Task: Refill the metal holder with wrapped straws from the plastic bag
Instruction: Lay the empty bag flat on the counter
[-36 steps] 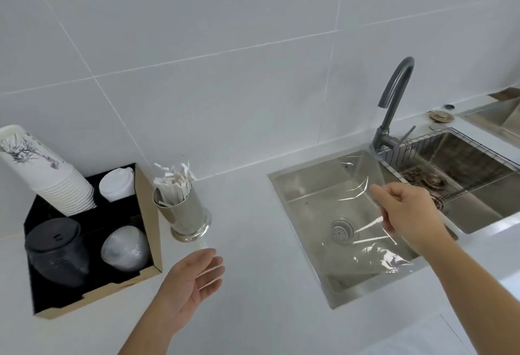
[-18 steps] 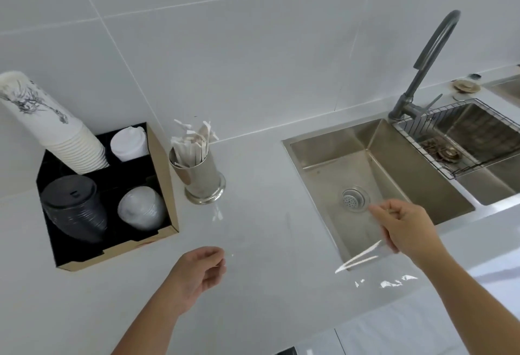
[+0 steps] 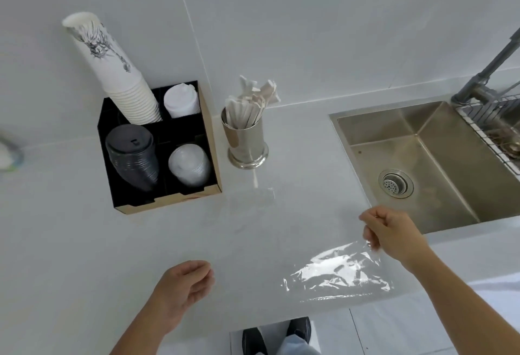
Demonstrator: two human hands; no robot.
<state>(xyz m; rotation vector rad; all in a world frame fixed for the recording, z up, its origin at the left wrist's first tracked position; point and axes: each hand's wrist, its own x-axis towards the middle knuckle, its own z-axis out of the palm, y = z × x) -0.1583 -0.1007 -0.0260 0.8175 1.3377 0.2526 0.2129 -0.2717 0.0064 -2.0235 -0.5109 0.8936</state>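
Observation:
The shiny metal holder (image 3: 247, 143) stands upright on the white counter, just right of the cup box, packed with white wrapped straws (image 3: 253, 99) that stick out of its top. My right hand (image 3: 392, 235) pinches one edge of the clear plastic bag (image 3: 337, 271), which hangs limp and looks flat over the counter's front edge. My left hand (image 3: 184, 288) hovers low over the counter in front of the holder, fingers loosely curled, holding nothing.
A black and cardboard box (image 3: 209, 140) at the left holds stacked paper cups (image 3: 112, 73), black lids (image 3: 132, 154) and clear lids (image 3: 189, 166). A steel sink (image 3: 439, 140) with drain and grey tap (image 3: 489, 73) lies at the right. My shoes show below the counter edge.
My right hand has carried the bag from over the sink back toward me, to the counter's front edge. My left hand curled and pulled back. My view tilted down.

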